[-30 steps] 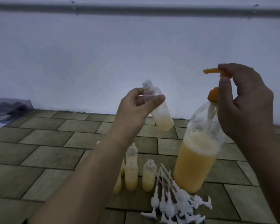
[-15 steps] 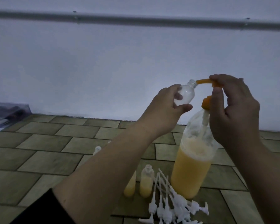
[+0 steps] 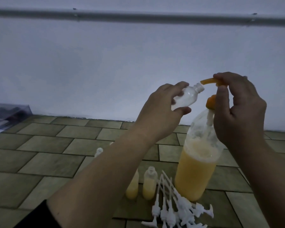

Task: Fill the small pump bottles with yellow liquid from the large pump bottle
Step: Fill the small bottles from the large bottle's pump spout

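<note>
My left hand [image 3: 161,111] grips a small clear bottle [image 3: 74,97], tilted with its open neck up and to the right, right at the tip of the orange spout. The large pump bottle [image 3: 197,171], about half full of yellow liquid, stands on the tiled floor at the right. My right hand [image 3: 237,112] holds its orange pump head [image 3: 260,82] from above, fingers curled over it and thumb down beside the orange collar. Two small bottles [image 3: 149,186] with yellow liquid stand left of the large bottle, partly behind my left forearm.
A heap of several white pump tops [image 3: 176,211] with long tubes lies on the floor in front of the large bottle. Another small bottle neck [image 3: 99,151] shows behind my left forearm. A white wall rises behind the green tiled floor [image 3: 44,155]. A dark box [image 3: 8,112] sits far left.
My left hand has carried the small bottle right and tipped its neck to the orange spout. The right hand stays on the pump head. The view has shifted slightly.
</note>
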Available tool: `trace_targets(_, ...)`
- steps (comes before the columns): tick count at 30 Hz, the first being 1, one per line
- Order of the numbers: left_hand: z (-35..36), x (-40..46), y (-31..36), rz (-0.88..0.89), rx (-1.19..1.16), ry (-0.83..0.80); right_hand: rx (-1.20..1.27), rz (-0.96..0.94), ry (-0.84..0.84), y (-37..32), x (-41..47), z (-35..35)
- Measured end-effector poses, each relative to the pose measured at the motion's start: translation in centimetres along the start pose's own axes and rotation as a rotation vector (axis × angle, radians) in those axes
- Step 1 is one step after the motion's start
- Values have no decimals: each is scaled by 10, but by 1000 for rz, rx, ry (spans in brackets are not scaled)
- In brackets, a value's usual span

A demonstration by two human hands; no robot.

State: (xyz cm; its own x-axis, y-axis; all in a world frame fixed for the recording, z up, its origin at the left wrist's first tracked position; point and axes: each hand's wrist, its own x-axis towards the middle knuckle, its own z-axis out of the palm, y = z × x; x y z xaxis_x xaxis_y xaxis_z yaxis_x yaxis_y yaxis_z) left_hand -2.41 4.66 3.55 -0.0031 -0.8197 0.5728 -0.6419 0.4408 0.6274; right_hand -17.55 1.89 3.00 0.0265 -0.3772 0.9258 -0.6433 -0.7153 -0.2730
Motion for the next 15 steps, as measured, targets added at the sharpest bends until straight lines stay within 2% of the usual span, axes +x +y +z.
trace_targets(6,1,1,9,45,15,31,-12,5,0,2,0,1)
trace_targets(15,3,1,19,141,344,85,-26,15,11,7,-4,5)
